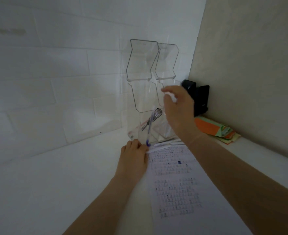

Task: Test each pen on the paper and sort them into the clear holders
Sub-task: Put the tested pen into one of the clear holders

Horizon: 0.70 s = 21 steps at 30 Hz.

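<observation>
You face a white brick wall (pixel 55 78) meeting a plain beige wall (pixel 250 65) — white table (pixel 46 184) below, dim light.

A white tabletop (pixel 55 184) runs into the corner of the walls. On it lie a sheet of paper (pixel 175 192) covered in small marks, a few white pens (pixel 163 145) just above it, two clear holders (pixel 150 131), a black stand (pixel 197 99) and a stack of coloured paper (pixel 214 128).
</observation>
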### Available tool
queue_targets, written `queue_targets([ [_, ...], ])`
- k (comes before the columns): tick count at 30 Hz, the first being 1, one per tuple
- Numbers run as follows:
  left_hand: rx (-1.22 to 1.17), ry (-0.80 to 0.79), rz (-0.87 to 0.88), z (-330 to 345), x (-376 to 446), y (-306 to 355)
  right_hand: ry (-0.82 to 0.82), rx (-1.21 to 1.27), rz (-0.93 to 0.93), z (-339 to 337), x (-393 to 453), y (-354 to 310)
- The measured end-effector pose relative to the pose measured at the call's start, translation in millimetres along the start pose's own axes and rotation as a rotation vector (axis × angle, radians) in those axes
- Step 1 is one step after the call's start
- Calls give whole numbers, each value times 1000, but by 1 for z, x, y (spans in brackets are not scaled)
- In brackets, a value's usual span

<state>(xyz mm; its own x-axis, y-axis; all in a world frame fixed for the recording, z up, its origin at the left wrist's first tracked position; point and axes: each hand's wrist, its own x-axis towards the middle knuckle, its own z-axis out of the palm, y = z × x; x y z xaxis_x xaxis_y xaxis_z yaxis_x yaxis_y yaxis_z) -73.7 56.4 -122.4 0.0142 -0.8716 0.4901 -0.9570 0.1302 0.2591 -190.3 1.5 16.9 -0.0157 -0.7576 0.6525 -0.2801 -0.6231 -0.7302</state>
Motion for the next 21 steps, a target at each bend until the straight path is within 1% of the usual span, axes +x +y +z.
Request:
queue_targets([
  [1, -4, 2, 0, 0, 0, -1, 52, -6, 27, -11, -10, 4],
  [2, -15, 3, 9, -1, 0, 0, 73, -71, 47, -19, -23, 10],
  [3, -19, 1, 22, -1, -1, 0, 50, -167, 71, -27, -38, 20],
  [5, -4, 21, 50, 2, -1, 1, -116, -327, 205, -37, -66, 43],
  [7, -30, 71, 79, 0, 1, 4, -276, -346, 446, -42, -85, 62],
  [8, -69, 79, 97, -2, 2, 7, -285, -265, 583, -44, -89, 68],
  [10, -165, 73, 132, -9, 2, 17, -167, 117, 819, -46, -89, 68],
  [12, -257, 24, 158, -14, -1, 24, -75, 492, 919, -45, -85, 62],
  [14, -317, -17, 179, -17, -4, 32, -63, 686, 905, -45, -83, 57],
  [16, -433, -83, 143, -19, -4, 42, -57, 861, 859, -45, -81, 48],
  [18, -694, -190, 45, -23, -3, 54, -46, 1008, 886, -44, -78, 36],
  [19, -846, -236, 3, -25, -3, 59, -38, 1038, 898, -44, -76, 31],
  [21, -1104, -272, -86, -29, -2, 66, -29, 1052, 888, -44, -70, 27],
])
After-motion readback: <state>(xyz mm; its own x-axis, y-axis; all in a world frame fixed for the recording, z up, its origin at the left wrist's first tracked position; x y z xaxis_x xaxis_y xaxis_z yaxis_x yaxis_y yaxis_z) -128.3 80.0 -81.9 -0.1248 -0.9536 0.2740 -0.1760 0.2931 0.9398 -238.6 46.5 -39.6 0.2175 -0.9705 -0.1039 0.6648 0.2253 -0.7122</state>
